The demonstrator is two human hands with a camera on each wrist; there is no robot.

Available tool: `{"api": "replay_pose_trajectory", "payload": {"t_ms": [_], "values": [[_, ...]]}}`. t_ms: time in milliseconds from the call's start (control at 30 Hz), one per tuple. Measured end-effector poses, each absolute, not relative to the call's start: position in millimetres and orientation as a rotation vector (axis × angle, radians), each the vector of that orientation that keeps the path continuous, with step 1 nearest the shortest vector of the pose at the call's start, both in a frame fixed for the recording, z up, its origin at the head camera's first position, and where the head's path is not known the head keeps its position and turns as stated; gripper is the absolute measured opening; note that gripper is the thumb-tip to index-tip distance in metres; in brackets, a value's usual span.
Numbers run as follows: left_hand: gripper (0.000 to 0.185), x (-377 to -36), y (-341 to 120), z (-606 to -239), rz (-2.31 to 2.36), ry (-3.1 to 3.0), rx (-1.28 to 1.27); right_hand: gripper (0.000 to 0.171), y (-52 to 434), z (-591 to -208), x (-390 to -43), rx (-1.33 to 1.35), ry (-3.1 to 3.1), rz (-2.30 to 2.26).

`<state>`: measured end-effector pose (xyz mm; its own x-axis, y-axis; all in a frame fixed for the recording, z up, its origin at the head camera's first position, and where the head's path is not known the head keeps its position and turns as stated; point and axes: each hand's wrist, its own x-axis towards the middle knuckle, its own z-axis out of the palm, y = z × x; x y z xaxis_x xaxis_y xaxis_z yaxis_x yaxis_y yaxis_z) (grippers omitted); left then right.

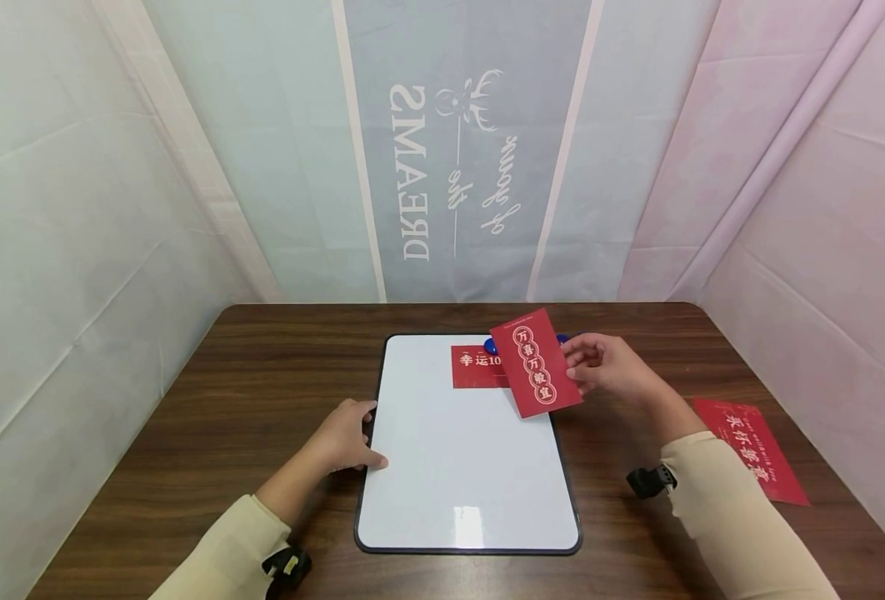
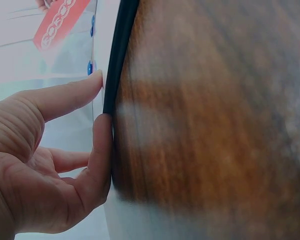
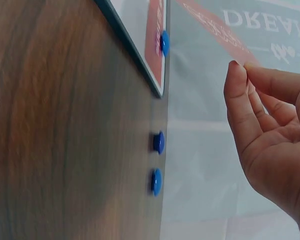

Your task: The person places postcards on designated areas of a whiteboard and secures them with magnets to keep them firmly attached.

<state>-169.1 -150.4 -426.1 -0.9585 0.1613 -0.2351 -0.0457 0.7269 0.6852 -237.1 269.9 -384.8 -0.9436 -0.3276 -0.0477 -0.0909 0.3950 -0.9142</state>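
Note:
A white board with a black rim point(image 1: 372, 433) lies flat on the brown table. My left hand point(image 1: 347, 437) rests on the board's left edge, fingers fairly straight against the rim point(image 2: 112, 85). My right hand point(image 1: 609, 367) pinches a red card with gold characters point(image 1: 536, 362) by its right edge and holds it tilted above the board's upper right corner. The wrist view shows the fingertips point(image 3: 237, 70) on that card's edge point(image 3: 215, 30). Under it a second red card point(image 1: 476, 367) lies on the board, pinned by a blue magnet point(image 3: 164, 42).
A third red card point(image 1: 750, 448) lies on the table at the right, beside my right forearm. Two blue magnets point(image 3: 158, 142) sit on the table just beyond the board's corner. Cloth walls close in the table on three sides.

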Motion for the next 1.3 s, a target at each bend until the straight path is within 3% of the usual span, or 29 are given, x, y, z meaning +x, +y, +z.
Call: {"api": "replay_pose_trajectory", "payload": {"t_ms": [600,1300], "values": [[0.092,-167.8,-151.2,-424.8,1.058,2.660,0.084,0.041,210.8,-390.3,-226.6,-0.205,2.428,-1.633],[0.091,-166.4,-149.6,-424.9,1.058,2.660,0.080,0.033,157.3,-391.7,-224.9,-0.212,2.444,-1.588]]}}
